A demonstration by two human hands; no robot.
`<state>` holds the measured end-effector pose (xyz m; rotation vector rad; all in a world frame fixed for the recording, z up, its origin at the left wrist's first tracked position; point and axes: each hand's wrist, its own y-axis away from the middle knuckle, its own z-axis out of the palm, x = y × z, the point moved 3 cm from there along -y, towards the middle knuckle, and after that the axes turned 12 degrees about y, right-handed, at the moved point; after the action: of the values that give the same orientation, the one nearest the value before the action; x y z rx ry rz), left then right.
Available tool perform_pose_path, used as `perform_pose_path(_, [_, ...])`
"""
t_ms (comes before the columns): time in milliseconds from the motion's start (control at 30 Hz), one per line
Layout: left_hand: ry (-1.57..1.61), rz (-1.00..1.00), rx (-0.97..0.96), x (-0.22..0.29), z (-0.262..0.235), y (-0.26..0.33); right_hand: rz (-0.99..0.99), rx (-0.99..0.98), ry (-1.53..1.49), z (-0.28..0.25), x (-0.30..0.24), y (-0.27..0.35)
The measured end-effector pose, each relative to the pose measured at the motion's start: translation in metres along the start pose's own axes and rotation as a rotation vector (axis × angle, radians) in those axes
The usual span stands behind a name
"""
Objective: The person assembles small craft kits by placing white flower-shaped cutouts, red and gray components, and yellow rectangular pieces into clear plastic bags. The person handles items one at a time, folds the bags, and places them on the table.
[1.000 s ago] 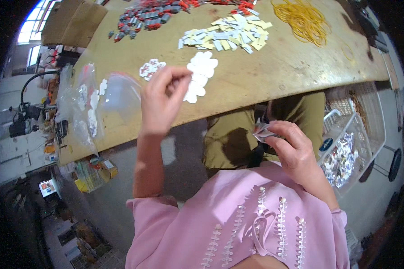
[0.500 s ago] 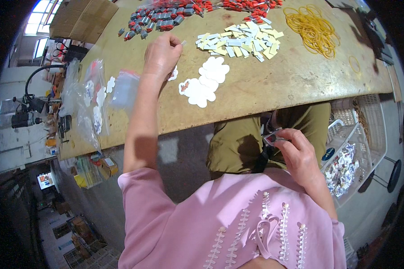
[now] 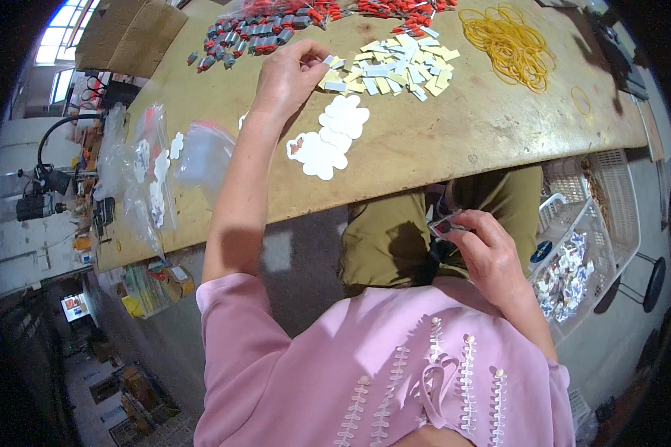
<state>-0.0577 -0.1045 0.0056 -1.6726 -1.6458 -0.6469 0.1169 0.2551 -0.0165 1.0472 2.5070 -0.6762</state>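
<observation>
SMALL-PARTS WORKSHOP, BENCH ASSEMBLY TYPE

The premises are judged to be a workshop. The broad table (image 3: 492,138) is marked by stains and wear. Loose small parts are laid out on it in heaps by kind: grey-and-red pieces (image 3: 265,31), yellow and pale tabs (image 3: 402,67), yellow bands (image 3: 507,48) and white scalloped cutouts (image 3: 328,153). Clear plastic bags (image 3: 201,153) and a cardboard box (image 3: 127,33) are also kept there. Beside the table, many silvery packets (image 3: 566,279) are held in a white plastic basket (image 3: 600,257). At the left, a black curved-neck fixture (image 3: 43,149) is noted.
</observation>
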Motion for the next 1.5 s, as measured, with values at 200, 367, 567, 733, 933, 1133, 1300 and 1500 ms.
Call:
perform_pose_path(200, [-0.148,0.062,-0.024,0.002,-0.004,-0.003,-0.016,-0.012,0.019,0.003,0.001,0.002])
perform_pose_path(367, [-0.34,0.071,-0.039,0.009,-0.004,-0.01,-0.026,0.002,0.022,0.001,-0.002,0.0])
perform_pose_path(567, [-0.085,0.0,0.111,-0.015,-0.007,-0.011,-0.031,0.08,0.015,-0.003,0.0,0.008])
perform_pose_path(733, [0.373,-0.102,0.208,-0.016,-0.023,0.012,-0.104,0.146,0.058,-0.007,0.002,0.01])
perform_pose_path(933, [0.474,-0.088,0.053,0.077,0.009,0.103,-0.108,0.138,0.07,-0.008,0.0,0.01])
perform_pose_path(1133, [0.287,0.342,-0.264,0.126,0.072,0.188,-0.063,0.097,-0.062,-0.007,-0.012,0.0])
perform_pose_path(1300, [0.035,0.398,-0.223,0.129,0.095,0.201,-0.136,0.078,-0.025,-0.008,-0.015,-0.003])
perform_pose_path(1500, [0.174,0.292,-0.256,0.122,0.086,0.2,-0.115,0.069,-0.011,-0.007,-0.014,0.002])
